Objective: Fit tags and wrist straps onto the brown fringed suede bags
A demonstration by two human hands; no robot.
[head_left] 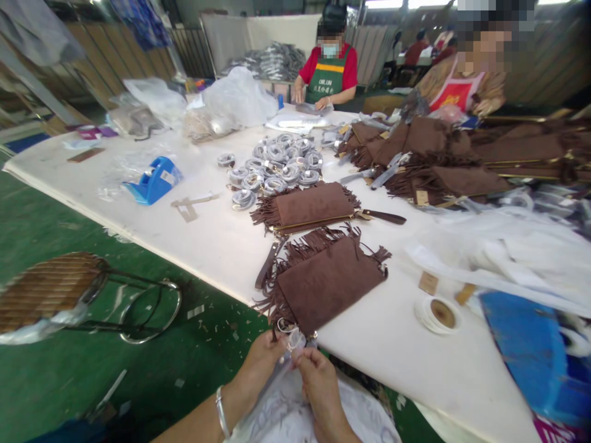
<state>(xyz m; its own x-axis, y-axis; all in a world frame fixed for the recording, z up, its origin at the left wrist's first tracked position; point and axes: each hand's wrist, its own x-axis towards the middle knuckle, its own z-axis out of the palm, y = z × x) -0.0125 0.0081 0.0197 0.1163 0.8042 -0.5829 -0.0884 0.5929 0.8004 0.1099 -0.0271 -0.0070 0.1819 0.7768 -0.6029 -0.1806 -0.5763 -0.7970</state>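
Note:
A brown fringed clutch bag [330,283] lies at the table's near edge, its lower corner towards me. At that corner my left hand [265,357] pinches the metal ring and strap end. My right hand [316,372] has thumb and fingers pressed together on a small piece of clear plastic wrap [296,338] beside the ring. Just beyond lies a second brown fringed bag [316,206] with a zipper and a wrist strap [385,216]. Exactly how the plastic sits around the hardware is too small to make out.
Coiled wrapped straps [277,163] lie mid-table. A blue tape dispenser [154,179] stands left, another blue dispenser [530,351] near right by a white tape roll [436,315]. Brown bags [438,147] are heaped at right. A stool [50,289] stands left. Two co-workers [327,74] work across the table.

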